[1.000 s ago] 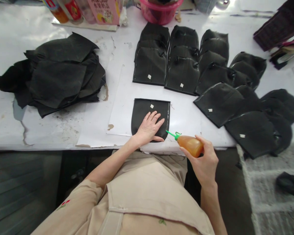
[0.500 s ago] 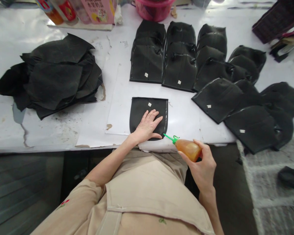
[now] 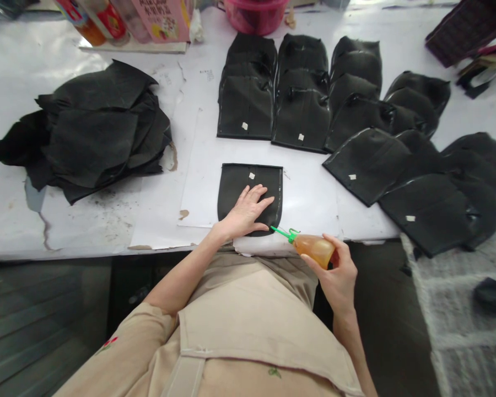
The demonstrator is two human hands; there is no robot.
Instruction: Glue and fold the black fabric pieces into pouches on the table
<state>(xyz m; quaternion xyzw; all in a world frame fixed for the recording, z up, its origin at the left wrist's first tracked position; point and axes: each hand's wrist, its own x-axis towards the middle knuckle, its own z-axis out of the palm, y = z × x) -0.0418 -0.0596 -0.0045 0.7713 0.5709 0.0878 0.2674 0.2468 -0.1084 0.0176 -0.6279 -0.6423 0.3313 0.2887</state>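
A black pocket-shaped piece (image 3: 235, 187) lies flat on the white-covered table before me, its straight edge away from me and its rounded end near the table edge. It bears a small white sticker, and a shiny wet line runs along its right edge. My left hand (image 3: 248, 212) rests on it with the fingers spread. In my right hand (image 3: 341, 273) is a squeeze bottle (image 3: 312, 248) of amber liquid, tilted on its side. Its green nozzle tip (image 3: 275, 228) is at the lower right of the rounded edge; whether it touches cannot be told.
A heap of loose black sheets (image 3: 91, 138) lies at the left. Rows of overlapping black pieces (image 3: 248, 105) spread across the back and right. Bottles and a pink box (image 3: 165, 19), a pink tub (image 3: 254, 16) and a dark basket (image 3: 458, 33) stand at the back.
My right hand has moved the bottle slightly left, its nozzle tip shifting along the rounded edge. My left hand stays nearly in place on the black piece.
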